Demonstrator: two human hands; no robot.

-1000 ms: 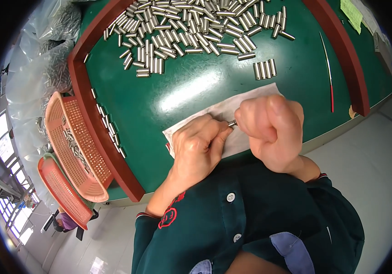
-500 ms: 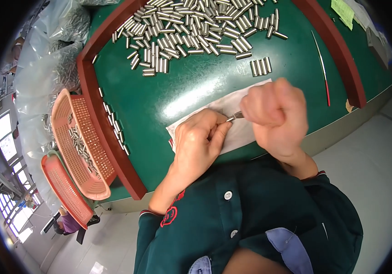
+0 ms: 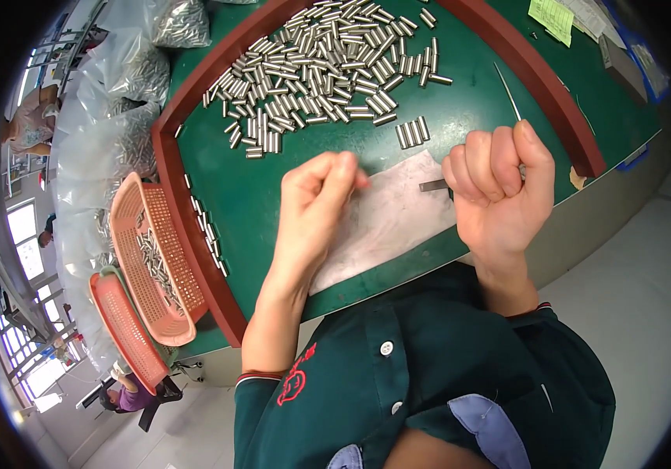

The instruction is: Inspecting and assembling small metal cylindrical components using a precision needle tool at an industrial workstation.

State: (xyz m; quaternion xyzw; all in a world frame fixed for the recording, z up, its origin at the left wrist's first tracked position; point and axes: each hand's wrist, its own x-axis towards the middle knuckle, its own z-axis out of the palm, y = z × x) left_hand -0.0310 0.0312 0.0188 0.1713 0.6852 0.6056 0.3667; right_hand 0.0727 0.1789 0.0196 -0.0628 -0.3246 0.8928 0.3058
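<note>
My left hand (image 3: 314, 205) is closed, raised at the left edge of a whitish cloth (image 3: 390, 215); anything between its fingers is hidden. In my right fist (image 3: 501, 184), over the cloth's right end, is a tool with a flat dark metal blade (image 3: 432, 186) pointing left; the fingers cover its handle. Just beyond the cloth lies a short row of several metal pins (image 3: 412, 133). Farther off, a large heap of similar shiny cylindrical pins (image 3: 328, 70) spreads over the green tabletop (image 3: 253, 211).
A dark red raised border (image 3: 195, 234) bounds the work surface, with smaller pins (image 3: 207, 227) along its left inner side. Outside stand pink baskets (image 3: 136, 258) and clear bags of metal parts (image 3: 136, 74). A thin pointed tool (image 3: 507, 90) lies right. Another person (image 3: 128, 397) sits far left.
My left hand has drawn left, away from the tool, and the small pin it was gripping is now out of sight. My right fist has shifted right with the tool. The view has shifted.
</note>
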